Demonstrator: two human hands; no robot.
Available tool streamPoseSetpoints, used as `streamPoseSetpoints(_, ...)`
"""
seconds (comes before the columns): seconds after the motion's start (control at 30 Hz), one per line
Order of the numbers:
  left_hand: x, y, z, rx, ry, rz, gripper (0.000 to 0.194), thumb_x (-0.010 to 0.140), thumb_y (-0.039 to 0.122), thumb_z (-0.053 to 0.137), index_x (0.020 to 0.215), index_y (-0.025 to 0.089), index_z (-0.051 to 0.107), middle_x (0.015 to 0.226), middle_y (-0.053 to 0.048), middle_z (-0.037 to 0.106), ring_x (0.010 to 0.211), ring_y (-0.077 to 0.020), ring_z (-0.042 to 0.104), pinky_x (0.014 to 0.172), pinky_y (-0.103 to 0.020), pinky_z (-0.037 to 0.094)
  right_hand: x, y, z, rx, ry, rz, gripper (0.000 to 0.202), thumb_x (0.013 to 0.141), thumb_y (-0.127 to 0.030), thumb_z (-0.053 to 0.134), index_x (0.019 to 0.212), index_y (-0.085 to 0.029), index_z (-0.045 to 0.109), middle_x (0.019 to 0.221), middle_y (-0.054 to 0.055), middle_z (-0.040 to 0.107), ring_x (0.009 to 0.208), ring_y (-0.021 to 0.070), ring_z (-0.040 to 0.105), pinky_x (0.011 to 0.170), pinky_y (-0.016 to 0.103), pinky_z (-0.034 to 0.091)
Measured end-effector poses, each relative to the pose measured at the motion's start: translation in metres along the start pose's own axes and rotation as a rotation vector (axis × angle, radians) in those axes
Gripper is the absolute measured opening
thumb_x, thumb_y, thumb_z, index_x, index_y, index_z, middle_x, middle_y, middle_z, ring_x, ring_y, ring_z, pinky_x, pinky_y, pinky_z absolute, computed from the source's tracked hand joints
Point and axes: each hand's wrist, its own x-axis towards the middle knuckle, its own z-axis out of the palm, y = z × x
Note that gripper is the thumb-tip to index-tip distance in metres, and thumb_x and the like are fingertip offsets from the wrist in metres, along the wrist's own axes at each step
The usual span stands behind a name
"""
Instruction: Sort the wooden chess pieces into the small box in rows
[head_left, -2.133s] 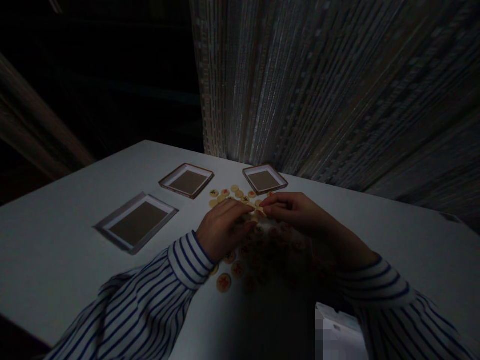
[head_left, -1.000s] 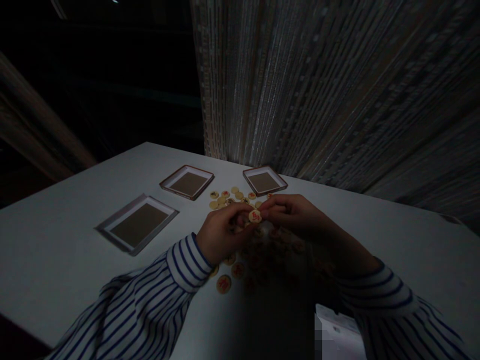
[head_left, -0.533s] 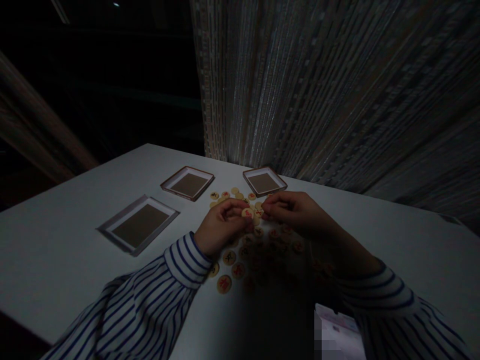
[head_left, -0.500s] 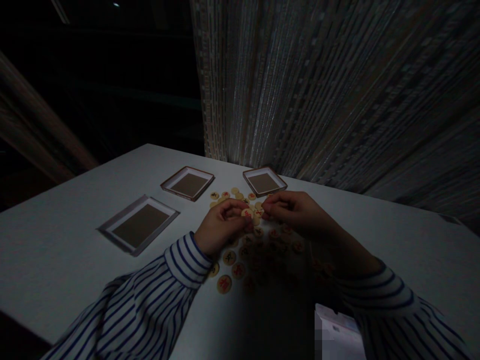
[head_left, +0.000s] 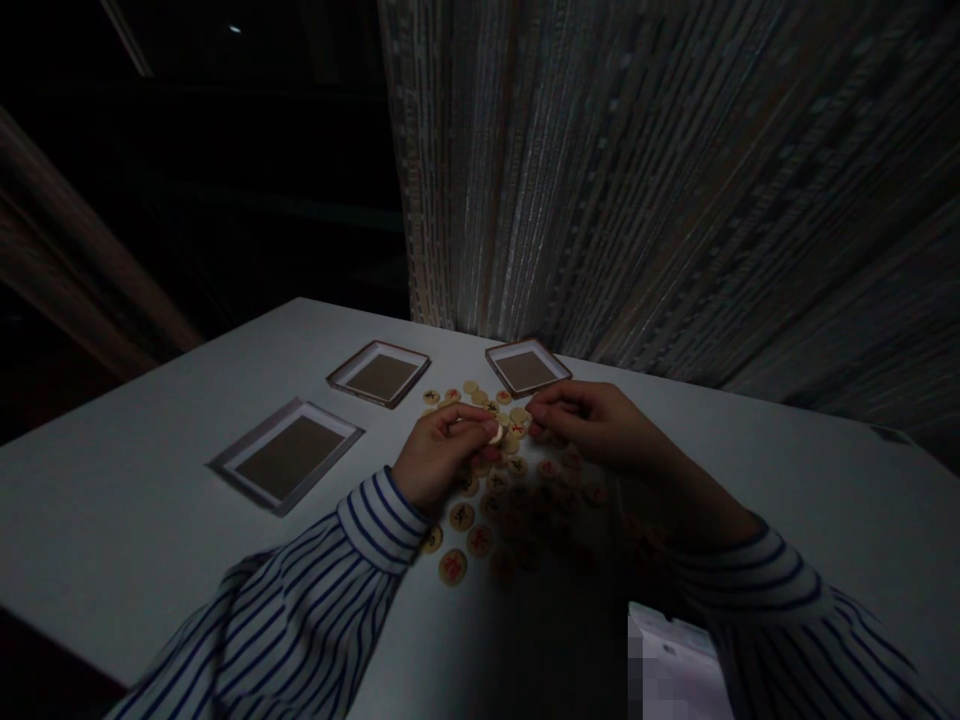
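Between the thumb and fingers of my left hand (head_left: 437,452) is a round Chinese chess piece (head_left: 496,434), turned nearly edge-on. My right hand (head_left: 604,425) is just to the right, its fingertips pinched together over the pile; whether something small is in them is hidden. By its fingertips lies a piece with a red character (head_left: 519,429). Many more round wooden pieces are scattered under and around both hands, among them a red-marked piece (head_left: 452,567) and a black-marked piece (head_left: 462,516). Those below my right hand are deep in shadow.
Three shallow box trays stand on the white table (head_left: 135,500): a left tray (head_left: 281,408), a back tray (head_left: 360,350) and a right tray (head_left: 544,345). A pale, partly pixelated object (head_left: 686,665) lies near my right forearm. A string curtain (head_left: 525,180) hangs behind the table.
The piece in my left hand has tilted from showing its red character to nearly edge-on. My right hand has stayed almost in place. The view has shifted slightly.
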Motion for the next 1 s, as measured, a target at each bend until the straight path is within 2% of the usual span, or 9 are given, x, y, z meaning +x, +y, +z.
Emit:
streamPoseSetpoints(0.13,0.000,0.000,0.000,0.000,0.014,-0.019,0.028,0.057,0.030,0.077,0.075,0.013,0.063,0.060,0.000,0.065,0.046,-0.0083,0.058,0.043,-0.018,0.042,-0.003,-0.005,-0.001,-0.005,0.014,-0.012,0.022,0.070,-0.037,0.061,0.076,-0.016,0.061,0.065,0.002,0.065,0.052,0.0093,0.051,0.047,0.022,0.037)
streamPoseSetpoints(0.3,0.001,0.000,-0.002,0.048,0.036,0.001,0.028,0.062,0.032,0.074,0.081,0.014,0.065,0.068,-0.002,0.068,0.059,-0.0124,0.064,0.049,-0.020,0.047,-0.008,-0.009,-0.005,-0.019,0.011,-0.049,0.023,0.070,-0.036,0.060,0.080,-0.016,0.062,0.068,0.003,0.066,0.057,0.0115,0.055,0.052,0.024,0.041)
streamPoseSetpoints(0.47,-0.002,0.003,-0.001,0.060,0.042,0.041,0.036,0.056,0.031,0.078,0.083,0.013,0.064,0.065,-0.002,0.068,0.059,-0.0119,0.063,0.054,-0.021,0.049,-0.016,-0.018,-0.009,-0.082,0.045,-0.099,0.020,0.071,-0.033,0.058,0.080,-0.016,0.062,0.071,0.003,0.066,0.063,0.0132,0.058,0.057,0.025,0.043)
streamPoseSetpoints(0.6,-0.005,0.006,-0.001,0.025,0.043,0.070,0.038,0.052,0.030,0.080,0.080,0.012,0.063,0.061,0.000,0.067,0.055,-0.0105,0.062,0.057,-0.022,0.050,-0.025,-0.020,-0.014,-0.155,0.078,-0.141,0.020,0.073,-0.032,0.056,0.082,-0.015,0.063,0.071,0.003,0.066,0.061,0.0122,0.056,0.054,0.024,0.041)
streamPoseSetpoints(0.8,-0.006,0.007,-0.001,0.061,0.021,0.103,0.035,0.052,0.030,0.080,0.078,0.013,0.064,0.064,0.000,0.068,0.057,-0.0120,0.063,0.061,-0.024,0.051,-0.050,-0.010,-0.028,-0.462,0.080,-0.186,0.024,0.079,-0.033,0.050,0.088,-0.016,0.065,0.074,0.003,0.065,0.066,0.0134,0.056,0.060,0.025,0.041)
streamPoseSetpoints(1.0,-0.005,0.006,-0.003,0.136,0.028,0.110,0.037,0.054,0.033,0.079,0.081,0.013,0.065,0.068,-0.002,0.069,0.059,-0.0132,0.064,0.057,-0.023,0.051,-0.078,-0.015,-0.043,-0.917,0.025,-0.122,0.026,0.083,-0.030,0.048,0.099,-0.019,0.065,0.080,0.004,0.068,0.066,0.0148,0.058,0.060,0.026,0.038)
